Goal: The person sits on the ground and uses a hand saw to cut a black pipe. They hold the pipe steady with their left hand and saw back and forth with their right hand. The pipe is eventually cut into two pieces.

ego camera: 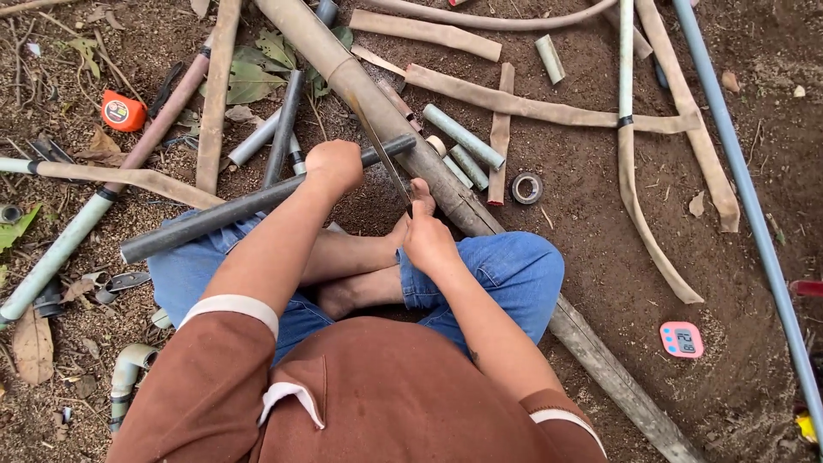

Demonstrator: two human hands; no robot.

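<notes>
Grey PVC was the main thing in hand here: from my feed off the head cam I saw the dark grey pipe (249, 208) lying across the person's lap, resting over a thick bamboo pole (446, 189) that ran diagonally under the knee, which I'd guess was there as a support so the pipe's end sat raised and steady. The left hand (334, 165) was closed tight around the pipe near its far end, fingers fully wrapped, looking like it was pinning it down against the bamboo. The right hand (429, 243) was shut in a fist on the handle of a thin saw blade (381, 150), which angled up and away and crossed right by the pipe's end, just beside the left fist; I couldn't tell whether the teeth were actually in the plastic. The person sat cross-legged on bare dirt, a bare foot (411, 210) tucked against the pole, maybe bracing it. Short light-grey pipe offcuts (463, 137) lay just past the pole, with a roll of tape (525, 188) near them. An orange tape measure (123, 111) sat well off to the left, a pink digital timer (682, 339) on the dirt to the right, and a grey pipe elbow (129, 369) by the left sleeve.
</notes>
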